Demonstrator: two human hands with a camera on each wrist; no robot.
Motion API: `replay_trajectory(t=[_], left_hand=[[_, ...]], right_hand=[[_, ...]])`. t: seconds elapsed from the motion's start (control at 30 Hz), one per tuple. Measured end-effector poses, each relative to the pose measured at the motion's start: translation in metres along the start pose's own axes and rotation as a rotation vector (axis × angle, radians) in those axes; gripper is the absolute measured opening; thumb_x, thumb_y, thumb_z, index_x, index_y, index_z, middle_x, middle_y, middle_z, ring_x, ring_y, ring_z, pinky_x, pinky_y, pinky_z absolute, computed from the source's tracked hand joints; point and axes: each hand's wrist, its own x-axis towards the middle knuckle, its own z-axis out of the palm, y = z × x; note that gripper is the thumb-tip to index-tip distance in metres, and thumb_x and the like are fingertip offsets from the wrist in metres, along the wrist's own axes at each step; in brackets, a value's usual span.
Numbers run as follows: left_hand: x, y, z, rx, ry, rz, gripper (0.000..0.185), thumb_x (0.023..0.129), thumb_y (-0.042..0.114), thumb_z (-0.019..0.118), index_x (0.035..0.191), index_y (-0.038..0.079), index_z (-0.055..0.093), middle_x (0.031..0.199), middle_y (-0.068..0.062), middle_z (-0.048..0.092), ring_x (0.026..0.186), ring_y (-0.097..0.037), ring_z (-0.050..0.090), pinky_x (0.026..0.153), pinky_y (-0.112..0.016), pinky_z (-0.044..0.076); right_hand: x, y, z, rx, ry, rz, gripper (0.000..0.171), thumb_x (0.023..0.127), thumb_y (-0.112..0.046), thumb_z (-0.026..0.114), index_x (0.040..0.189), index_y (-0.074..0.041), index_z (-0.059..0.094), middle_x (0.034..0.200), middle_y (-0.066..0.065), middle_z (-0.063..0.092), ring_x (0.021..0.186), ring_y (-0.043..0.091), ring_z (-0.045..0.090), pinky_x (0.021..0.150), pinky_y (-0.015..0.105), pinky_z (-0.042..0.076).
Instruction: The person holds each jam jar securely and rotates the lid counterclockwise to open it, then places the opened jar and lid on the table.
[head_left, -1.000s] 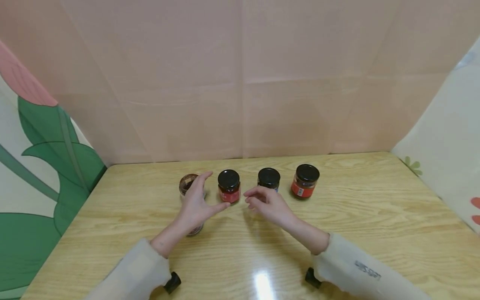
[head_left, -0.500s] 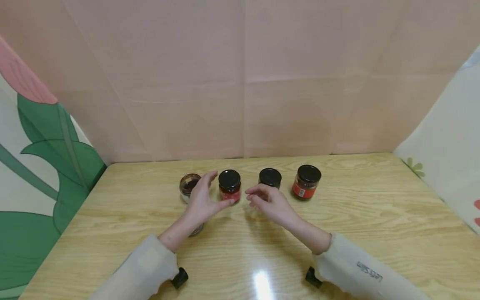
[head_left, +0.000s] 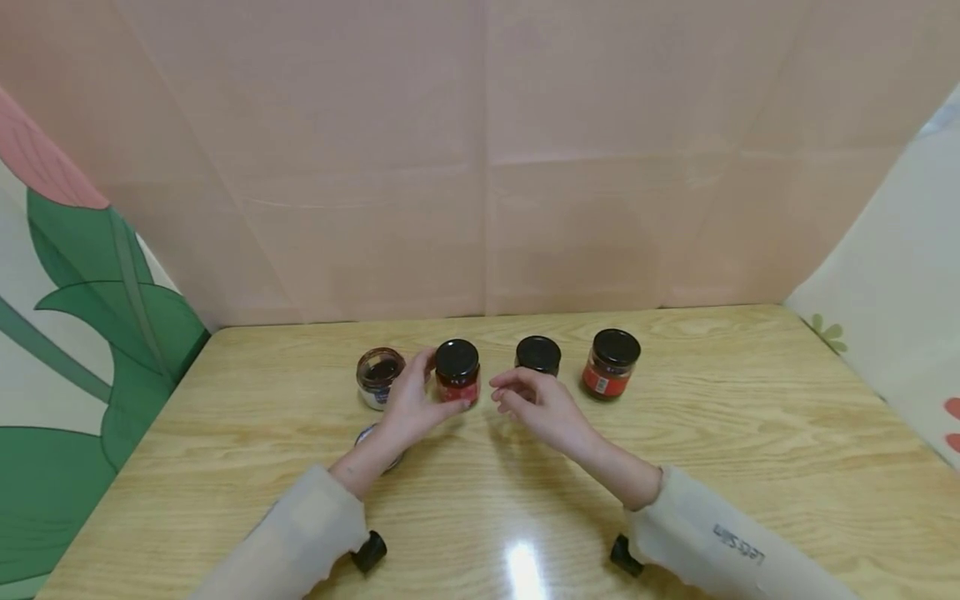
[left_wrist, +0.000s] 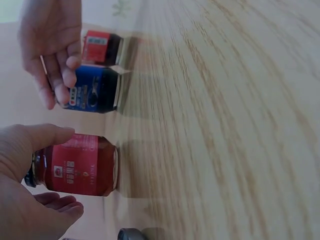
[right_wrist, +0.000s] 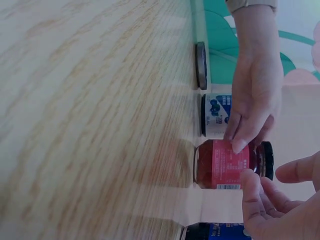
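A jar of red jam (head_left: 457,379) with a pink-red label and black lid stands upright on the table. My left hand (head_left: 408,408) is around its left side, thumb at the front and fingers behind. The thumb meets the label in the left wrist view, where the jam jar (left_wrist: 82,167) shows its printed front. My right hand (head_left: 536,408) hovers just right of that jar, fingers loosely bent, holding nothing. Behind the right hand stands a black-lidded jar (head_left: 537,352), whose blue label (left_wrist: 87,90) shows in the left wrist view.
Left of my left hand stands an uncapped jar (head_left: 377,383) with dark contents. A loose round lid (right_wrist: 201,65) lies nearer, partly under my left wrist in the head view. A red-labelled jar (head_left: 611,367) stands at the right. A pinkish cloth backdrop (head_left: 480,167) closes off the far edge.
My left hand has moved right and closed in around the red jam jar, uncovering more of the uncapped jar. The right hand has hardly moved.
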Motion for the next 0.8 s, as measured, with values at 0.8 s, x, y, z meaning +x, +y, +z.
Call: replay_trajectory(t=[0.8], left_hand=[[0.008, -0.009, 0.018, 0.068, 0.064, -0.062, 0.070, 0.068, 0.016, 0.086, 0.126, -0.003, 0.050, 0.118, -0.022, 0.064, 0.113, -0.036, 0.059, 0.099, -0.048, 0.045]], right_hand=[[-0.003, 0.000, 0.001, 0.009, 0.003, -0.009, 0.023, 0.092, -0.001, 0.052, 0.111, 0.008, 0.062, 0.100, 0.022, 0.068, 0.085, 0.025, 0.067, 0.070, 0.025, 0.054]])
